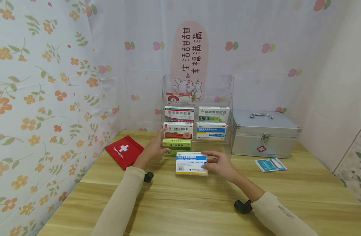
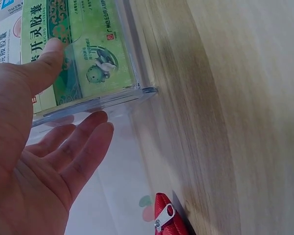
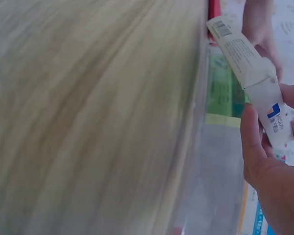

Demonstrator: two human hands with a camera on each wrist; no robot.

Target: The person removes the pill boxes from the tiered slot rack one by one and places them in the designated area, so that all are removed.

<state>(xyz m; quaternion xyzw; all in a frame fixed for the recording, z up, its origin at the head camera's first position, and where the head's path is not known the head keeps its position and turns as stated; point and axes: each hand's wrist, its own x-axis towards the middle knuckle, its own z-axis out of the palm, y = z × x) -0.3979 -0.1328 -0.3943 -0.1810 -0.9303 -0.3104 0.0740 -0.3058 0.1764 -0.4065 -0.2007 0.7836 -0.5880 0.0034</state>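
Note:
My right hand (image 1: pixel 221 166) pinches a blue and white medicine box (image 1: pixel 190 163) by its right end, in front of the lower part of a clear display rack (image 1: pixel 213 148). In the right wrist view the box's narrow white end (image 3: pixel 272 110) lies between thumb and fingers. My left hand (image 1: pixel 152 149) holds the rack's left side, thumb in front and the other fingers outside the wall. In the left wrist view its thumb overlaps a green medicine box (image 2: pixel 95 46) in the bottom tier. Above that, a red and white box (image 1: pixel 178 131) stands beside another blue and white box (image 1: pixel 211 131).
Higher tiers hold more medicine boxes (image 1: pixel 179 114). Left of the rack lies a red first aid pouch (image 1: pixel 124 151). A silver first aid case (image 1: pixel 264 136) stands at the right, with a teal and white packet (image 1: pixel 271 165) before it. Patterned curtains (image 1: pixel 133 49) hang behind the wooden table (image 1: pixel 180 206).

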